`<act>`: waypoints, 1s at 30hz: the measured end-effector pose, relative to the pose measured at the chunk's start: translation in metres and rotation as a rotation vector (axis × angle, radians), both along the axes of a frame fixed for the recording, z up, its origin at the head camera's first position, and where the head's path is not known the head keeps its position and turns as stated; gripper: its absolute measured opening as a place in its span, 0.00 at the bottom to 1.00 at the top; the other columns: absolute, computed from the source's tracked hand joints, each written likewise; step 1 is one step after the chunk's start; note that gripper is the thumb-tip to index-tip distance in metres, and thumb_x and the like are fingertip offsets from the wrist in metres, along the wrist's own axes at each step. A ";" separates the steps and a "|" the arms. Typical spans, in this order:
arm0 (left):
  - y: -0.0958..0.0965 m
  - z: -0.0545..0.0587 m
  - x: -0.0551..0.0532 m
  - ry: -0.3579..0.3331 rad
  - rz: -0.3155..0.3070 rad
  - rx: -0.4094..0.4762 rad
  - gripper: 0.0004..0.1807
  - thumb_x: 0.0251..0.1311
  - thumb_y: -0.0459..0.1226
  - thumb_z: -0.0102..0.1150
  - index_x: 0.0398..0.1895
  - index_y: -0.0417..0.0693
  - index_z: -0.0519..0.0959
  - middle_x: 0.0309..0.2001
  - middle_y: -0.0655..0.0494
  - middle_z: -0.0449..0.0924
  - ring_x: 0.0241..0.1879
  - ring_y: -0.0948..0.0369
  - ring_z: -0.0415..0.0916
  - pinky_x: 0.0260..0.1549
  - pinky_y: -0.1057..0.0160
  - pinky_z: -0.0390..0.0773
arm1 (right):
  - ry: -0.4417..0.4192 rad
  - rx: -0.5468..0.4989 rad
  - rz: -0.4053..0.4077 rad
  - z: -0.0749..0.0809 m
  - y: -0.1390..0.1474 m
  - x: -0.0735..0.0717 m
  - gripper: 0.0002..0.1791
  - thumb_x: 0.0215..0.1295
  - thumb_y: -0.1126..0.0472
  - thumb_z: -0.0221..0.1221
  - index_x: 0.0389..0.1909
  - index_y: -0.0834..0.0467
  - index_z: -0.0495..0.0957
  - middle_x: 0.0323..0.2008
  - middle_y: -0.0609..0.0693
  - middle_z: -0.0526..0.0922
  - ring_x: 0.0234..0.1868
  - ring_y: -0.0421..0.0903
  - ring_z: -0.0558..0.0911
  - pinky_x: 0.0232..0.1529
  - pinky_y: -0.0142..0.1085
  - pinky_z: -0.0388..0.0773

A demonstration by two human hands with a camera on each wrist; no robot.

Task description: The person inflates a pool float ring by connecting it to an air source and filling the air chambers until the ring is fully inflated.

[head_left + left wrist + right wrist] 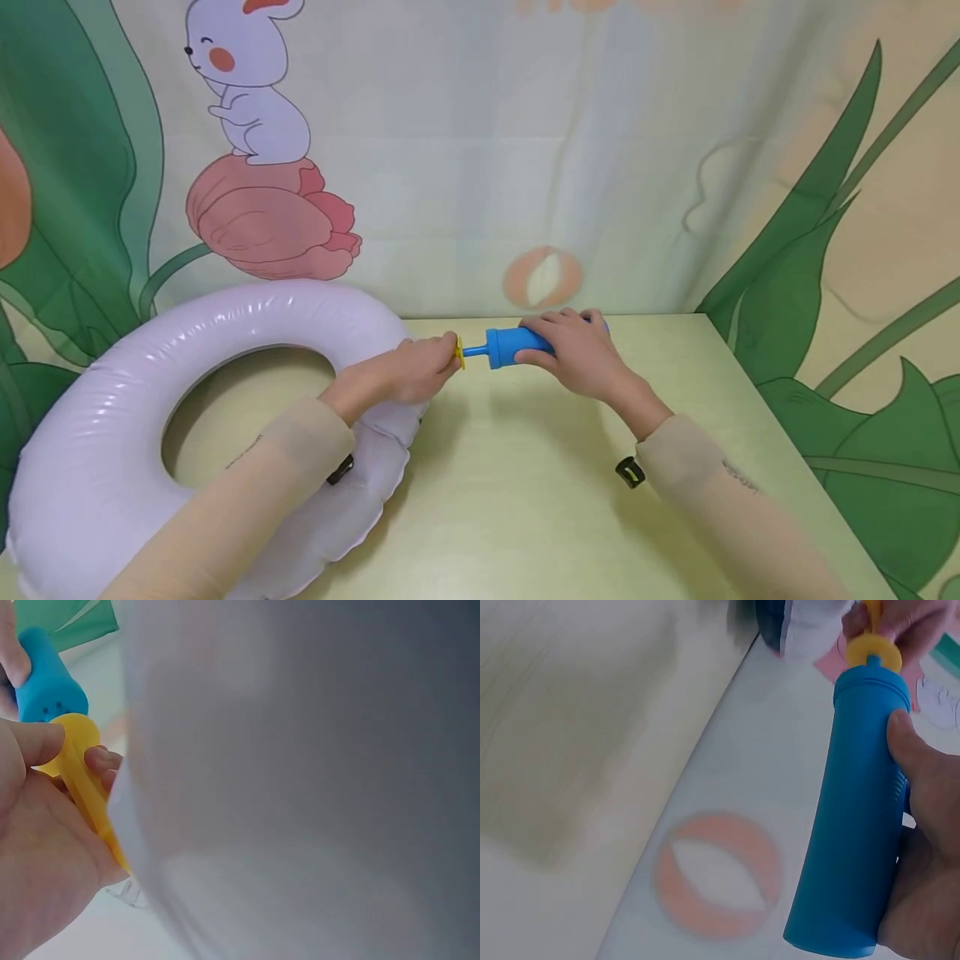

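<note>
Now, at the pale ring's right edge, the left hand gripped the yellow handle — the right hand, farther right, clasped the blue barrel — and straight, in-line strokes seemed wisest.

The right hand grips a blue pump along its side. At the top edge, the left hand holds the yellow handle. The table fills the left, beside a pale backdrop bearing an orange ring.

Staged tabletop set: rabbit-print fabric backdrop behind pale table
</note>
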State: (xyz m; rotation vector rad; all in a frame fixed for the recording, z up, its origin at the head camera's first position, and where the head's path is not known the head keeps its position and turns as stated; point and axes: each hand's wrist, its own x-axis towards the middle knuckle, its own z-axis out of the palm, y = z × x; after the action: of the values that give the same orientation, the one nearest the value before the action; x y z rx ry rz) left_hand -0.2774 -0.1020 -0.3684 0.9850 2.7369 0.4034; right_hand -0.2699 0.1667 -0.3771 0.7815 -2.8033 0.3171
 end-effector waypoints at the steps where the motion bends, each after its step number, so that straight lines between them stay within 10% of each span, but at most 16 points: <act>1: 0.000 0.001 0.000 0.004 0.004 -0.003 0.08 0.79 0.38 0.41 0.43 0.43 0.66 0.29 0.54 0.70 0.32 0.56 0.70 0.37 0.53 0.67 | -0.002 0.003 0.002 0.000 -0.006 0.000 0.32 0.71 0.38 0.59 0.67 0.55 0.76 0.61 0.55 0.80 0.60 0.57 0.76 0.59 0.61 0.61; 10: -0.002 0.006 0.002 -0.019 0.023 -0.051 0.10 0.81 0.41 0.42 0.44 0.42 0.66 0.30 0.53 0.69 0.31 0.56 0.71 0.39 0.53 0.67 | -0.047 -0.017 0.021 -0.006 -0.021 0.002 0.31 0.73 0.37 0.57 0.67 0.53 0.76 0.59 0.52 0.81 0.58 0.53 0.77 0.56 0.55 0.63; 30: -0.004 0.000 0.005 -0.081 0.046 0.011 0.11 0.81 0.43 0.41 0.44 0.45 0.68 0.28 0.55 0.67 0.27 0.58 0.66 0.33 0.59 0.67 | -0.195 -0.116 0.017 0.001 0.106 -0.010 0.32 0.71 0.43 0.63 0.68 0.57 0.75 0.62 0.57 0.79 0.60 0.58 0.75 0.61 0.60 0.56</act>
State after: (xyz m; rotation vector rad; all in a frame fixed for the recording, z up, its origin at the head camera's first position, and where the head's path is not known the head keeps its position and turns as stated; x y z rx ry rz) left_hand -0.2724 -0.1064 -0.3684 0.8896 2.6910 0.4563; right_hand -0.2802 0.2724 -0.3764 0.7872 -2.9255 0.5833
